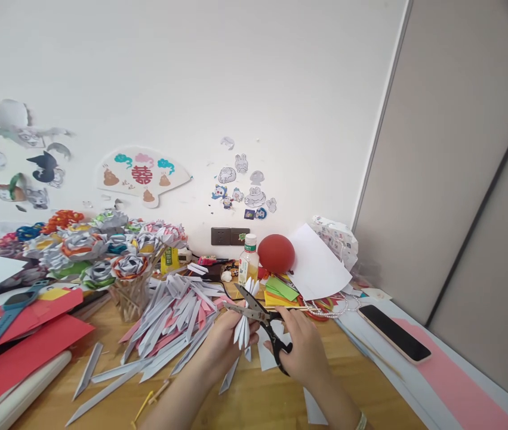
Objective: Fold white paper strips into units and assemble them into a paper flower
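Observation:
My left hand (220, 341) is closed around a small bundle of folded white paper strips (243, 325), held upright above the wooden table (254, 400). My right hand (304, 351) grips the black handles of a pair of scissors (258, 315). The scissor blades are parted and point up and left, across the top of the bundle. A large heap of folded white and pink paper strips (171, 325) lies just left of my left hand. A few loose white strips (88, 370) lie nearer the table's front.
Paper flowers on sticks (110, 251) stand in a holder at left. Red paper sheets (21, 352) lie far left. A small bottle (248, 260), a red ball (276, 252), coloured paper (280, 291) and a white sheet (319, 266) sit behind. A phone (394, 331) lies right.

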